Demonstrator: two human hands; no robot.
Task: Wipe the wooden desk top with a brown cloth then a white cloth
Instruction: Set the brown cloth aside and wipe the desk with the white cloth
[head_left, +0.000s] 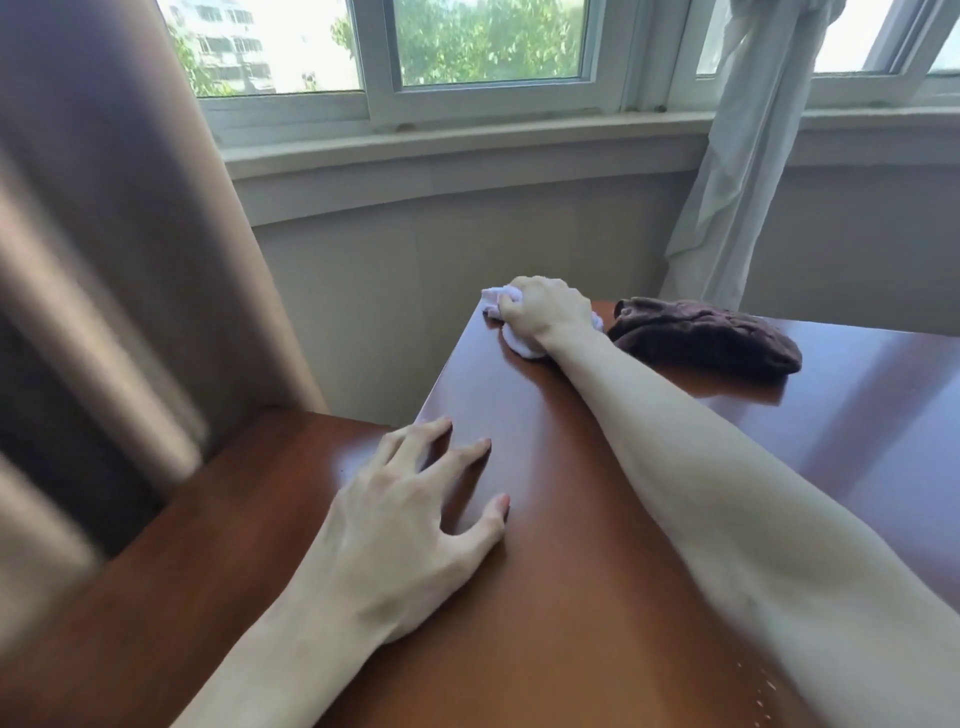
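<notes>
Reddish-brown glossy wooden table is filling the lower part of the view, w/ its far-left corner pointing toward the window wall. Right hand is reaching out to that far corner, grip closed round a crumpled white cloth, pressing it down on the table right at the corner; bits of the cloth are sticking out past the knuckles on the far side & under the wrist on the near side. Right forearm is stretching diagonally across the table surface.

Dark brown bunched-up towel cloth is lying on the table just right of the white cloth, close to the right wrist, near the table's far edge; nothing is holding it.

Left hand is resting on the table nearer the person, at the table's left edge, grip open: fingers spread, fingertips touching the wood, holding nothing.

Left of the table, a tan heavy curtain is hanging, blurred. Beyond the table's far edge, a white-framed window is showing green trees & a building; a pale sheer curtain is hanging behind the brown cloth.
</notes>
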